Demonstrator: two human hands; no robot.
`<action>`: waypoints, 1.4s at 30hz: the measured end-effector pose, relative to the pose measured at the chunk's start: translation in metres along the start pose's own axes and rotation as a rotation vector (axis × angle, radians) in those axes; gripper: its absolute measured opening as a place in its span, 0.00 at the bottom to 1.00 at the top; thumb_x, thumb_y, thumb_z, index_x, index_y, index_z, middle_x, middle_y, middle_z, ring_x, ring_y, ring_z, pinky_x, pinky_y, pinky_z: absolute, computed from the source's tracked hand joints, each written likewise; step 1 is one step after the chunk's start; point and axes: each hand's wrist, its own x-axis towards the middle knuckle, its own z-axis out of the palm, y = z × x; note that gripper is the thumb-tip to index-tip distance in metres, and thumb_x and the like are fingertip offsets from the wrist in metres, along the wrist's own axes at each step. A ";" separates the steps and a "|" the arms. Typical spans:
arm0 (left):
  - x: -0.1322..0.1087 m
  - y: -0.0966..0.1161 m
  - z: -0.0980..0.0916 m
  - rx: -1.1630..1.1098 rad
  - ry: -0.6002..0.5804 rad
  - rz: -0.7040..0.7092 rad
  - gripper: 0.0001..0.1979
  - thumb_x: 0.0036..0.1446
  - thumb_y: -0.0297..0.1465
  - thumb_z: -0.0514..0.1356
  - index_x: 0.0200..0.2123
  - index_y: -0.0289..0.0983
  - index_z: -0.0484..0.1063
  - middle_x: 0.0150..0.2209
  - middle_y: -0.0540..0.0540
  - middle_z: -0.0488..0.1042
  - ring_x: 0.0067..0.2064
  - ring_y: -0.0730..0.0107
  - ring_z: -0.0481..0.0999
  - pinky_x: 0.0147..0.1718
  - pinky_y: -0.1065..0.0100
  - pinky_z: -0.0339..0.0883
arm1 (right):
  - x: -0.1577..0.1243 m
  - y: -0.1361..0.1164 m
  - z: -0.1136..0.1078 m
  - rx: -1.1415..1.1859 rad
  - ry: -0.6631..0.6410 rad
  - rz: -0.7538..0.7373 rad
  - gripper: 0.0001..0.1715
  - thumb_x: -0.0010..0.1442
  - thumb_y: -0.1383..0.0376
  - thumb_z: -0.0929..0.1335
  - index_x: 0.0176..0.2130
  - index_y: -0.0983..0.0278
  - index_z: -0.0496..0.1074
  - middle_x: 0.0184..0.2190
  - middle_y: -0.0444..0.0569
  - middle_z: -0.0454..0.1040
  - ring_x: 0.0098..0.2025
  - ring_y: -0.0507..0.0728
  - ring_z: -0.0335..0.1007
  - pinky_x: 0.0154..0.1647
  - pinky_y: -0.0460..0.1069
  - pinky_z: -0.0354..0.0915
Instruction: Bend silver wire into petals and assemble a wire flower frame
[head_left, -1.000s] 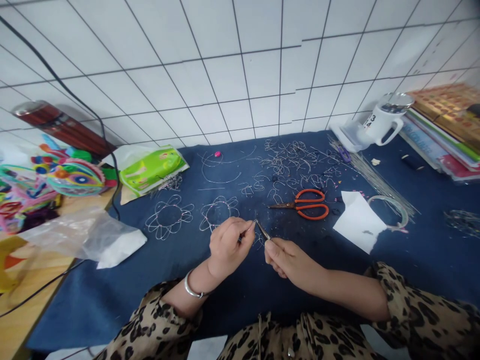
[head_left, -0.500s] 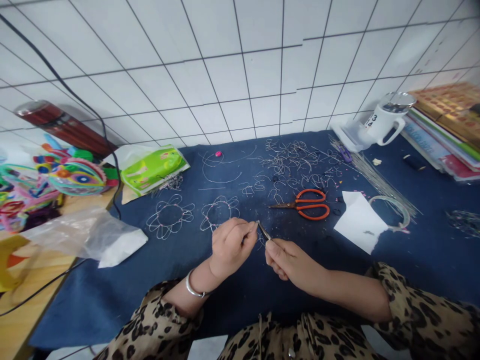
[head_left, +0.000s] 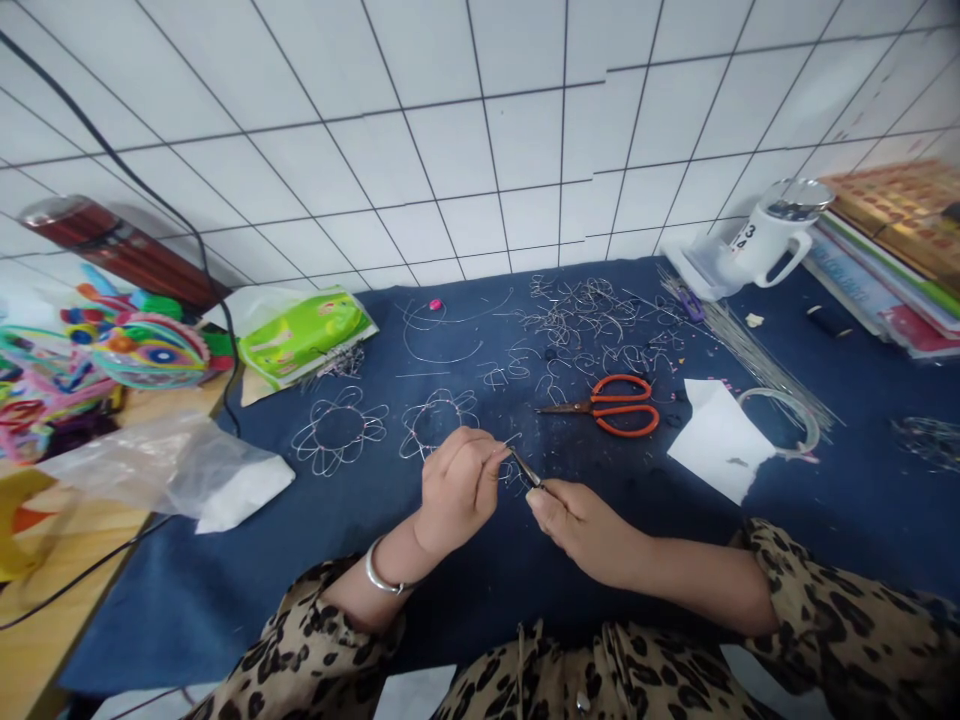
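Note:
My left hand [head_left: 459, 488] is closed in a pinch on a thin piece of wire [head_left: 514, 437], whose bent end pokes out past the fingertips. Wrapped round the handles of slim pliers [head_left: 526, 468], my right hand [head_left: 581, 520] holds their jaws against the wire beside my left fingertips. Just behind my left hand lies a flower-shaped wire frame [head_left: 437, 420], partly covered by it. A second flower-shaped wire frame [head_left: 339, 432] lies further left. Orange-handled scissors [head_left: 622, 405] rest on the blue cloth beyond my right hand.
Cut wire pieces [head_left: 581, 310] are strewn at the back. To the right are straight wires [head_left: 739, 345], white paper [head_left: 716, 445], a wire coil [head_left: 806, 420] and a white mug [head_left: 780, 235]. A green packet [head_left: 307, 335] and a plastic bag [head_left: 172, 465] lie left.
The bent wire end now shows beyond my left fingertips. My right hand and the pliers have shifted slightly left, and the pliers' jaws sit a little lower.

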 end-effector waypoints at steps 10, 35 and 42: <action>0.029 -0.038 -0.054 -0.185 0.032 -0.210 0.03 0.56 0.26 0.59 0.30 0.36 0.68 0.27 0.49 0.69 0.29 0.72 0.70 0.31 0.68 0.65 | -0.002 0.002 0.002 -0.269 -0.148 0.027 0.22 0.64 0.53 0.57 0.24 0.63 0.56 0.21 0.42 0.60 0.24 0.49 0.54 0.25 0.46 0.50; 0.009 -0.002 -0.012 -0.173 0.047 -0.093 0.06 0.53 0.21 0.60 0.32 0.36 0.68 0.27 0.49 0.72 0.30 0.74 0.72 0.30 0.70 0.67 | 0.001 -0.008 -0.013 0.016 -0.072 -0.021 0.26 0.64 0.47 0.54 0.30 0.64 0.61 0.22 0.41 0.58 0.24 0.49 0.55 0.27 0.46 0.56; 0.006 -0.003 -0.009 -0.127 0.052 -0.023 0.07 0.53 0.21 0.60 0.34 0.37 0.68 0.28 0.49 0.72 0.31 0.74 0.73 0.30 0.72 0.68 | 0.001 -0.006 -0.011 0.043 -0.069 -0.013 0.27 0.63 0.45 0.54 0.28 0.63 0.61 0.21 0.41 0.57 0.24 0.50 0.56 0.26 0.46 0.56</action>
